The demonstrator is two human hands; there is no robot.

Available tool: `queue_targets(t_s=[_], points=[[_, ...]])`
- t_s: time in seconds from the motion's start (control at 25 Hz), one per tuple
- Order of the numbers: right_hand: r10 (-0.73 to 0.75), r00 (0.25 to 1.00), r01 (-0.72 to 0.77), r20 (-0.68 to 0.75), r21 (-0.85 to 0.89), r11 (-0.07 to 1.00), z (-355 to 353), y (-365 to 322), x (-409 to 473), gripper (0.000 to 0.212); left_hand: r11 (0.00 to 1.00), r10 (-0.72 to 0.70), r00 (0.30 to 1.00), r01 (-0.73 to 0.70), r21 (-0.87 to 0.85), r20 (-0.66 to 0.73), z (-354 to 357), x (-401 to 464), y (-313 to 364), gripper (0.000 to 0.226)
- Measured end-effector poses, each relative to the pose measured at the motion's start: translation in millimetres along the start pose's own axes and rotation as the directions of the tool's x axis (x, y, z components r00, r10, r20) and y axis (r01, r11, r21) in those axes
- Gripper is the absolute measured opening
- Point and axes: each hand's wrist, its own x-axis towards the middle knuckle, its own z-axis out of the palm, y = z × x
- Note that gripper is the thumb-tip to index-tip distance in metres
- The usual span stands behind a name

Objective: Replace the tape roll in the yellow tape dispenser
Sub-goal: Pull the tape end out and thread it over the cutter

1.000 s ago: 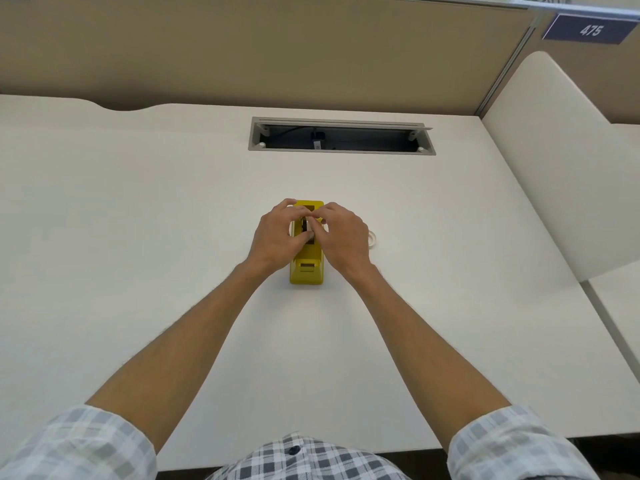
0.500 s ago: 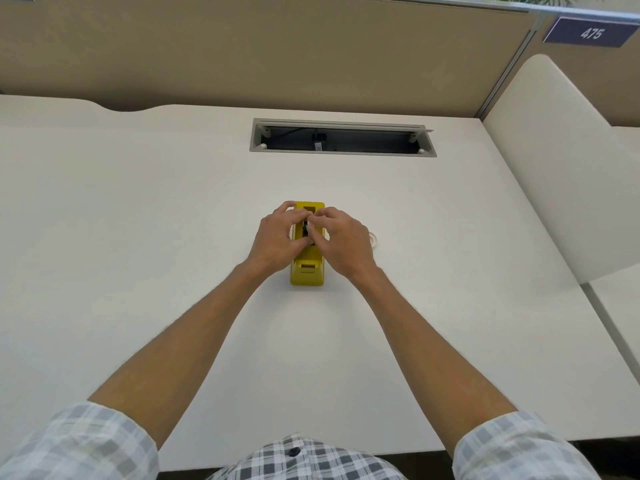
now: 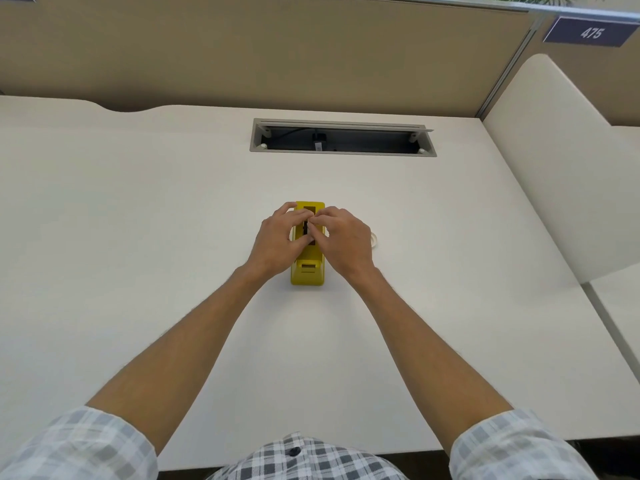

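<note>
The yellow tape dispenser (image 3: pixel 307 275) stands lengthwise in the middle of the white desk (image 3: pixel 138 237), its cutter end toward me. My left hand (image 3: pixel 277 242) and my right hand (image 3: pixel 344 242) close over its middle from either side. Their fingertips meet on a pale tape roll with a black core (image 3: pixel 305 228) that sits in the dispenser's slot. Most of that roll is hidden by my fingers. A second whitish ring, another tape roll (image 3: pixel 374 239), lies flat on the desk just right of my right hand, mostly covered by it.
An open cable tray (image 3: pixel 341 138) is cut into the desk behind the dispenser. A tan partition (image 3: pixel 277 53) runs along the back. A white curved divider (image 3: pixel 554 161) borders the right side.
Both hands stay clasped over the dispenser's middle; the fingertips have only shifted slightly on the roll. The dispenser has not moved.
</note>
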Motion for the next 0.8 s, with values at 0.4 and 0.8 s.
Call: queue_targets(t_s=[0.4, 0.8], points=[[-0.148, 0.985, 0.139, -0.086, -0.105, 0.985, 9.5, 6.1, -3.1, 0.004, 1.000, 0.012, 0.999, -0.013, 0.027, 0.031, -0.2, 3.4, -5.8, 0.030], [-0.143, 0.983, 0.128, -0.116, -0.124, 0.984, 14.2, 4.4, -8.3, 0.006, 0.997, 0.010, 1.000, -0.012, 0.077, 0.023, -0.1, 3.8, -5.8, 0.034]])
